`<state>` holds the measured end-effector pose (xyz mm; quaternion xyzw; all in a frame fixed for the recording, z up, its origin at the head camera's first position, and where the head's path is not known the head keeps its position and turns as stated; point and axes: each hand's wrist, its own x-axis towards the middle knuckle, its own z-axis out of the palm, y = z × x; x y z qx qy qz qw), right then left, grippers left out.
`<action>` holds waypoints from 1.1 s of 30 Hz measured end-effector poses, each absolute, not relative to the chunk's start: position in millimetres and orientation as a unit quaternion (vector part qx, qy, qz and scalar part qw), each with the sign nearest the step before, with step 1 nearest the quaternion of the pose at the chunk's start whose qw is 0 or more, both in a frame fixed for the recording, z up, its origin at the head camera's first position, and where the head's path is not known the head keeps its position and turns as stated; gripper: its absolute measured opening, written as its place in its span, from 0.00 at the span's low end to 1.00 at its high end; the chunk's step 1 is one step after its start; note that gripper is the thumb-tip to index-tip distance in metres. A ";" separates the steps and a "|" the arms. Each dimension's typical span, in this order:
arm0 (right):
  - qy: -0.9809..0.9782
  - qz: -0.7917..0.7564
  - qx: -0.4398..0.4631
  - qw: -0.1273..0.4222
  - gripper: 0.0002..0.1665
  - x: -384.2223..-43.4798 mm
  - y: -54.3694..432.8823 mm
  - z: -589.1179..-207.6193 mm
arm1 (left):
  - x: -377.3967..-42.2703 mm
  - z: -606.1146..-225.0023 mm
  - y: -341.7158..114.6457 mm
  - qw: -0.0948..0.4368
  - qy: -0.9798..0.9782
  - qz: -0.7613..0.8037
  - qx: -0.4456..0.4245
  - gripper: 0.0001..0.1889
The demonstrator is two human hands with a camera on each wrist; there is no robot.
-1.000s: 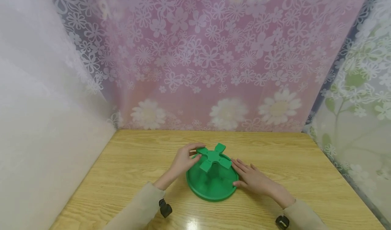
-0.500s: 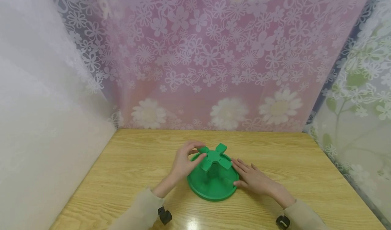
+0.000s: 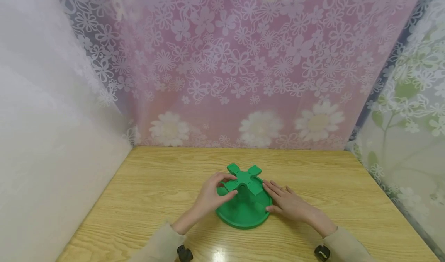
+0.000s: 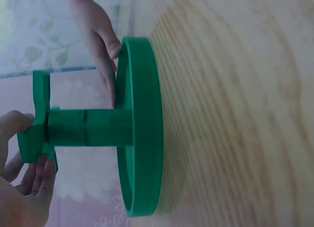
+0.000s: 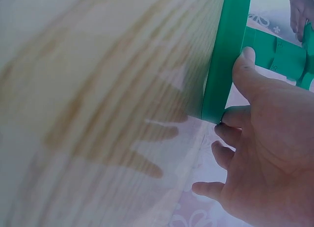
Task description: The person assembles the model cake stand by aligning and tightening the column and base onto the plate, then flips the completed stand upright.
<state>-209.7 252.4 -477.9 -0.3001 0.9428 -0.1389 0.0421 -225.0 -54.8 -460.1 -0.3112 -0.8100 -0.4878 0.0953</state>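
A green stand is on the table: a round, rimmed base (image 3: 243,219) bears an upright post (image 4: 88,127) with a flat cross-shaped top (image 3: 244,178). Small dark markings show on the top's arms. My left hand (image 3: 210,194) pinches the cross's near-left arm, its thumb in front and its fingers behind. In the left wrist view the fingertips (image 4: 48,175) wrap the underside of that top. My right hand (image 3: 286,204) rests against the right rim of the base with its fingers fairly straight. Its thumb (image 5: 248,65) lies over the rim.
The stand is on a light wood-grain table (image 3: 167,177). Behind it hangs a pink floral curtain (image 3: 215,80). A plain white sheet (image 3: 52,138) borders the left side and a leaf-patterned one (image 3: 410,146) the right. Dark wrist devices (image 3: 184,253) hang at both sleeves.
The cross-shaped top has turned slightly clockwise as seen from the head. My left hand has moved from its far-left arm round to the near-left arm. My right hand and the base keep their places.
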 end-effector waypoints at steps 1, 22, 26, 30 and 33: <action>0.943 -0.142 -0.298 0.046 0.47 -209.9 252.5 -477.9 | -227.6 -460.8 -56.1 0.096 -0.808 -0.492 -0.309 0.19; 0.946 -0.128 -0.296 0.043 0.47 -210.4 253.6 -481.9 | -253.9 -455.6 -56.3 0.153 -0.791 -0.522 -0.279 0.18; 0.944 -0.133 -0.300 0.040 0.47 -209.5 252.5 -479.9 | -242.0 -450.6 -56.1 0.169 -0.780 -0.531 -0.284 0.19; 0.942 -0.136 -0.304 0.034 0.47 -209.3 252.0 -478.2 | -229.3 -448.3 -55.1 0.140 -0.772 -0.541 -0.302 0.22; 0.943 -0.136 -0.303 0.035 0.47 -209.4 251.8 -477.4 | -222.4 -449.6 -53.6 0.112 -0.774 -0.544 -0.303 0.25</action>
